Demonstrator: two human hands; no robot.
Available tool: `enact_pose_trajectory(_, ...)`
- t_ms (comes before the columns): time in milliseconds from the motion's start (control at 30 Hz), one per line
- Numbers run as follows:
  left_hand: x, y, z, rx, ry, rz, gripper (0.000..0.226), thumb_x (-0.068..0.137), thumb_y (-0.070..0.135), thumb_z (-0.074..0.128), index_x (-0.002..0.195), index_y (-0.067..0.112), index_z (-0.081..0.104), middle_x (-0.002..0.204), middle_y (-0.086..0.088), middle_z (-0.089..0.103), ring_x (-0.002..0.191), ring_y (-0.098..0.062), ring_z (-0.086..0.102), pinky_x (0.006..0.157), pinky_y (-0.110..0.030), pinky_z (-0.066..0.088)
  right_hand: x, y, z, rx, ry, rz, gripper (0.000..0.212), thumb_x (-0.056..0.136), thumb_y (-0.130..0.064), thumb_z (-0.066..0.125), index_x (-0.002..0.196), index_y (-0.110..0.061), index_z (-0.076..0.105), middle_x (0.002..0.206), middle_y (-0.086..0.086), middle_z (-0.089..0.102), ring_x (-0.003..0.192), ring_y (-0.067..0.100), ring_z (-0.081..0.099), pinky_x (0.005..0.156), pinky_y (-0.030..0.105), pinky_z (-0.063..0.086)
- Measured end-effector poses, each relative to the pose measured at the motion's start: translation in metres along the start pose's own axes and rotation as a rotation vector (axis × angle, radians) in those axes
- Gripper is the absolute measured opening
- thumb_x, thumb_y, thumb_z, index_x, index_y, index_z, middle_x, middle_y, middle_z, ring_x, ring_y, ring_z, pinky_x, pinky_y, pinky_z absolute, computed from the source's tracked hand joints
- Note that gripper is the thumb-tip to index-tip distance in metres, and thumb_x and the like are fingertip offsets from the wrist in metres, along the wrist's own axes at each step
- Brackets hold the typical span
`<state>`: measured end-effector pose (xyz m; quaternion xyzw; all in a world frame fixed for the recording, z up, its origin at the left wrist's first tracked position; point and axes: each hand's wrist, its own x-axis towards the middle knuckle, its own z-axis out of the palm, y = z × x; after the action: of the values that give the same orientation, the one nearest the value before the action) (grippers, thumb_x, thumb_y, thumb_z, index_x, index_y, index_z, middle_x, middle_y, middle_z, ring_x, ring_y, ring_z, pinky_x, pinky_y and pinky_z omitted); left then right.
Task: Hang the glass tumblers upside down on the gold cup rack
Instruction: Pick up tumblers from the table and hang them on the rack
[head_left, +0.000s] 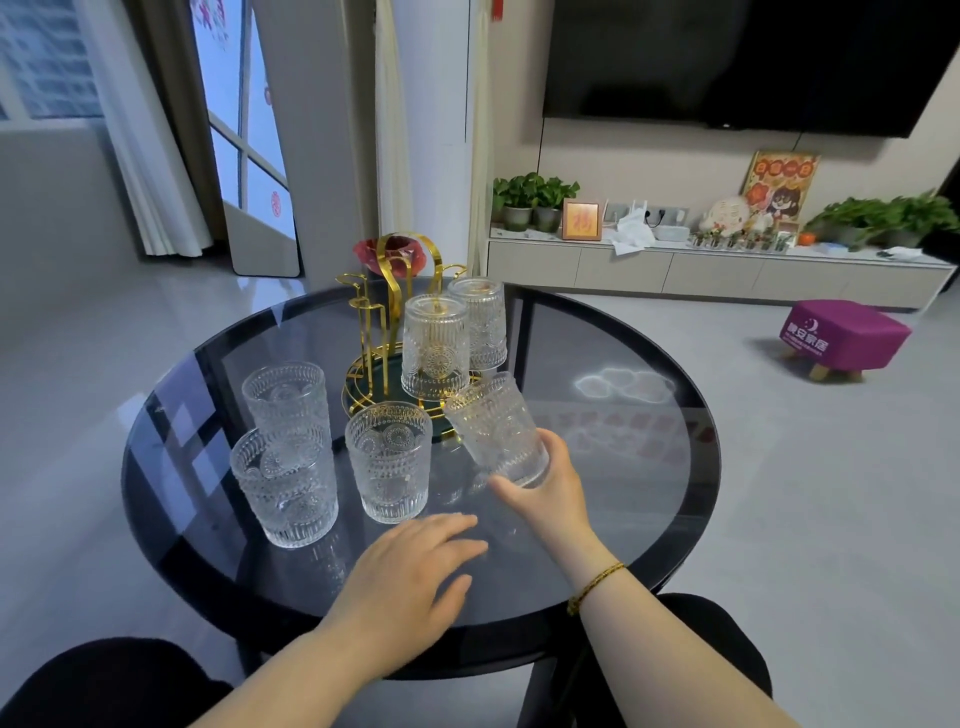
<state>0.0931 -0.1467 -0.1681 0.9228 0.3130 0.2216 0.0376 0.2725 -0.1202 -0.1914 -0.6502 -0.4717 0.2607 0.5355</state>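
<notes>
A gold cup rack (382, 332) stands at the back of a round dark glass table (623, 467). Two embossed glass tumblers hang upside down on its right pegs, one nearer (435, 347) and one behind (480, 322). My right hand (545, 488) grips the base of another tumbler (496, 428), tilted with its mouth toward the rack. Three tumblers stand upright on the table: one in the middle (389, 460), one at front left (284, 488), one behind it (287, 397). My left hand (410, 566) hovers flat over the table, holding nothing.
A red object (387, 249) shows behind the rack. My dark-clothed knees lie under the table's near edge. A purple stool (844, 335) stands on the floor to the right, and a low cabinet (717, 270) with plants lines the far wall.
</notes>
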Motion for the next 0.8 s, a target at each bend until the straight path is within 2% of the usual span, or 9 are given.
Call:
enact_pose_trajectory(67, 0.011, -0.002, -0.016, -0.033, 0.057, 0.036, 0.021, 0.065, 0.024, 0.069, 0.086, 0.023, 0.07, 0.096, 0.003, 0.072, 0.085, -0.012, 0.069, 0.064, -0.029, 0.056, 0.001, -0.004, -0.01, -0.012, 0.027, -0.035, 0.057, 0.064, -0.022, 0.074, 0.11, -0.028, 0.04, 0.108, -0.01, 0.05, 0.1, 0.008, 0.048, 0.069, 0.003, 0.039)
enact_pose_trajectory(100, 0.018, -0.003, -0.026, -0.055, 0.073, 0.021, 0.021, 0.071, 0.025, 0.057, 0.087, 0.02, 0.07, 0.097, 0.0, 0.072, 0.086, -0.014, 0.068, 0.067, -0.032, 0.057, 0.003, -0.008, -0.016, -0.015, 0.043, -0.05, 0.059, 0.064, -0.021, 0.074, 0.113, -0.026, 0.04, 0.111, -0.008, 0.049, 0.103, 0.009, 0.047, 0.076, 0.004, 0.038)
enact_pose_trajectory(167, 0.032, -0.013, -0.042, -0.051, 0.122, -0.003, 0.031, 0.074, 0.026, 0.043, 0.087, 0.016, 0.07, 0.097, -0.004, 0.072, 0.089, -0.018, 0.068, 0.074, -0.039, 0.055, 0.008, -0.02, -0.028, -0.003, 0.059, -0.064, 0.063, 0.063, -0.02, 0.075, 0.115, -0.025, 0.04, 0.116, -0.005, 0.048, 0.106, 0.011, 0.047, 0.086, 0.017, 0.038)
enact_pose_trajectory(267, 0.051, -0.031, -0.06, -0.037, 0.207, -0.075, 0.024, 0.079, 0.019, 0.051, 0.094, 0.012, 0.068, 0.103, -0.009, 0.069, 0.098, -0.024, 0.064, 0.085, -0.041, 0.048, 0.022, -0.045, -0.047, 0.03, 0.06, -0.102, 0.06, 0.062, -0.019, 0.075, 0.109, -0.03, 0.04, 0.115, -0.002, 0.05, 0.103, 0.012, 0.051, 0.08, 0.021, 0.045)
enact_pose_trajectory(333, 0.065, -0.049, -0.067, -0.023, 0.244, -0.148, 0.024, 0.08, 0.009, 0.059, 0.104, 0.011, 0.064, 0.115, -0.01, 0.064, 0.109, -0.027, 0.057, 0.092, -0.04, 0.041, 0.037, -0.063, -0.059, 0.02, 0.07, -0.126, 0.06, 0.062, -0.02, 0.074, 0.112, -0.026, 0.041, 0.118, 0.001, 0.052, 0.107, 0.014, 0.051, 0.082, 0.026, 0.047)
enact_pose_trajectory(433, 0.085, -0.074, -0.075, 0.027, 0.193, -0.235, 0.041, 0.087, 0.017, 0.051, 0.127, 0.016, 0.045, 0.139, -0.006, 0.044, 0.129, -0.022, 0.038, 0.107, -0.041, 0.029, 0.062, -0.088, -0.072, 0.012, 0.078, -0.121, 0.058, 0.063, -0.022, 0.074, 0.11, -0.026, 0.041, 0.121, 0.003, 0.052, 0.111, 0.019, 0.05, 0.092, 0.038, 0.046)
enact_pose_trajectory(567, 0.106, -0.106, -0.076, 0.115, 0.089, -0.325, 0.057, 0.09, 0.03, 0.043, 0.139, 0.018, 0.017, 0.152, -0.003, 0.017, 0.139, -0.018, 0.014, 0.114, -0.035, 0.01, 0.095, -0.117, -0.078, -0.031, 0.096, -0.147, 0.058, 0.064, -0.02, 0.074, 0.113, -0.026, 0.044, 0.114, 0.003, 0.054, 0.098, 0.02, 0.057, 0.075, 0.032, 0.048)
enact_pose_trajectory(667, 0.118, -0.119, -0.075, 0.123, 0.033, -0.346, 0.059, 0.091, 0.033, 0.039, 0.14, 0.018, 0.009, 0.154, -0.003, 0.009, 0.14, -0.016, 0.007, 0.114, -0.034, 0.005, 0.115, -0.137, -0.075, -0.109, 0.097, -0.172, 0.063, 0.064, -0.023, 0.075, 0.119, -0.022, 0.043, 0.113, 0.002, 0.051, 0.088, 0.015, 0.057, 0.069, 0.029, 0.049)
enact_pose_trajectory(800, 0.133, -0.132, -0.073, 0.126, -0.034, -0.317, 0.057, 0.093, 0.033, 0.035, 0.14, 0.018, 0.007, 0.154, 0.0, 0.007, 0.14, -0.014, 0.002, 0.114, -0.033, 0.002, 0.147, -0.161, -0.063, -0.237, 0.077, -0.204, 0.067, 0.066, -0.023, 0.074, 0.124, -0.02, 0.039, 0.128, 0.007, 0.046, 0.107, 0.024, 0.05, 0.08, 0.033, 0.043)
